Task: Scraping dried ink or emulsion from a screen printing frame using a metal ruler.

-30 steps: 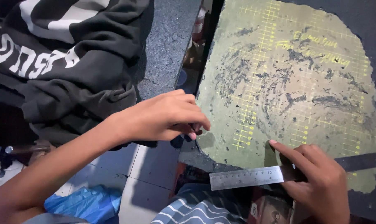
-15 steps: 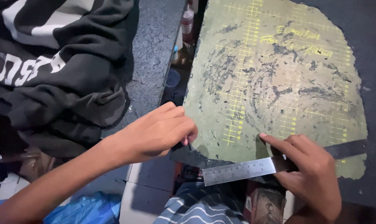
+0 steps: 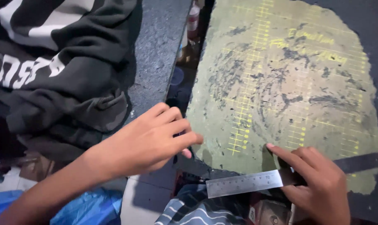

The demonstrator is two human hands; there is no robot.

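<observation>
A worn green cutting mat (image 3: 280, 83) with a yellow grid lies on a dark surface at the right. A steel ruler (image 3: 243, 183) sticks out over the mat's near edge. My right hand (image 3: 314, 183) grips the ruler's right end, with the index finger stretched onto the mat. My left hand (image 3: 151, 139) rests at the mat's near left corner, fingers together, fingertips touching its edge. Whether it holds anything is hidden.
A black garment (image 3: 55, 75) with white stripes and lettering lies at the left on a grey stone slab (image 3: 159, 46). Bottles and small items (image 3: 191, 25) sit in the gap between slab and mat. Blue plastic (image 3: 89, 208) and striped cloth (image 3: 197, 210) lie below.
The view has shifted. My left hand has slid slightly right along the mat's corner. My right hand still holds the ruler at the near edge.
</observation>
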